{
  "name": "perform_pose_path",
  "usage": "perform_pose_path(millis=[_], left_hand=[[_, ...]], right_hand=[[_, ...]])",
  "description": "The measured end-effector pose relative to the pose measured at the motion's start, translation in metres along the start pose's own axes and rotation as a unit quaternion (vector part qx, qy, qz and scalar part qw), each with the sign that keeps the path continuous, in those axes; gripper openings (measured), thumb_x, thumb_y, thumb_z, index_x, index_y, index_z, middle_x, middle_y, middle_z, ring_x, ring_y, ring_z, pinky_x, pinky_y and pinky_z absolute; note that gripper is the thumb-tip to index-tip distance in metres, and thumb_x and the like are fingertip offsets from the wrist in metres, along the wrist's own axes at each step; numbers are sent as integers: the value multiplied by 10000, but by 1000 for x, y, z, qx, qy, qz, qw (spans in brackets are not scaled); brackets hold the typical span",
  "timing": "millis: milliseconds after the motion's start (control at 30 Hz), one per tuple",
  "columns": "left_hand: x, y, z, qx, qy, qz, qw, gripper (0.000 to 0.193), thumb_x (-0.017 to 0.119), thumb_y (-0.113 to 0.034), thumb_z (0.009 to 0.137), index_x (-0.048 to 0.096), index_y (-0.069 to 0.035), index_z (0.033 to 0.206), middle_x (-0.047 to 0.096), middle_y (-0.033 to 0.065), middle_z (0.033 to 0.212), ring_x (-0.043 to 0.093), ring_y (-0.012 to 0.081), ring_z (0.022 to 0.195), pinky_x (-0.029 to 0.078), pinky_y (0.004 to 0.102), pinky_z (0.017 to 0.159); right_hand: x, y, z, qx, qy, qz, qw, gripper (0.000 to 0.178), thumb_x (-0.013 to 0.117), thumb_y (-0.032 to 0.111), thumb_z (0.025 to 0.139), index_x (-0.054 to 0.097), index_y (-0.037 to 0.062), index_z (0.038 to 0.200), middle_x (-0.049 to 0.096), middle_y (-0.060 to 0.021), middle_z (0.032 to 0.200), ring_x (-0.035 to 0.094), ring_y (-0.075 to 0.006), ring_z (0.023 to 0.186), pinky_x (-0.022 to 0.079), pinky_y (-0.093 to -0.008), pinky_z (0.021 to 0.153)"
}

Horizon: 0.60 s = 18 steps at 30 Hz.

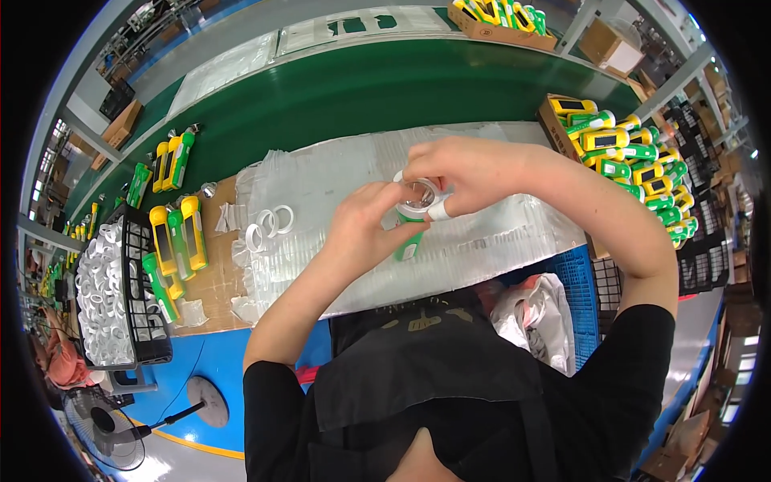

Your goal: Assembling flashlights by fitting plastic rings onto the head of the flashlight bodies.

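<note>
Left forearm (301, 301) extends far and right; left hand (361, 221) is curled inward. Right elbow (652, 261) is bent; right forearm (566, 177) extends left, right hand (456, 173) curled, facing left hand.

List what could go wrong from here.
Fumbling: the green flashlight is steadied by the fingers of the left hand and right hand around its head end, so it might slip if the grip loosens.

Scattered parts: loose white rings lie near the left forearm, which could knock them away.

Spillage: flashlights are heaped in the cardboard box near the right elbow; a bump could dislodge some.
</note>
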State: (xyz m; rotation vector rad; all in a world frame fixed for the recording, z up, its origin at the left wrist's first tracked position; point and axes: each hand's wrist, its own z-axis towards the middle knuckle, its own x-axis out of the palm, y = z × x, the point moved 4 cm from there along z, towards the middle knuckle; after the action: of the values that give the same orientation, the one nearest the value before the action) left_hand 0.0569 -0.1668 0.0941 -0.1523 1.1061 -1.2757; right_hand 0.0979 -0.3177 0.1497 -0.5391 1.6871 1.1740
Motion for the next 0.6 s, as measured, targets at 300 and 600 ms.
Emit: perform_pose_path(millis=[300,600], left_hand=[[6,8,3,-17,-16,-8,1000,363,818,-82,671,653,-77,994,668,75,910,627,234,794,502,332,694],[2,19,-1,28,-48,10,998,364,817,-109,660,632,-108,973,667,60,903,631,263,804,495,371,676]], right_hand=[[10,6,-4,275,-55,-87,956,426,703,402,769,601,-4,848,621,-161,786,611,-351,710,471,-432,623],[25,-12,-6,97,-108,38,989,520,779,315,768,573,2,1128,601,-126,1016,609,-262,869,487,-382,733]])
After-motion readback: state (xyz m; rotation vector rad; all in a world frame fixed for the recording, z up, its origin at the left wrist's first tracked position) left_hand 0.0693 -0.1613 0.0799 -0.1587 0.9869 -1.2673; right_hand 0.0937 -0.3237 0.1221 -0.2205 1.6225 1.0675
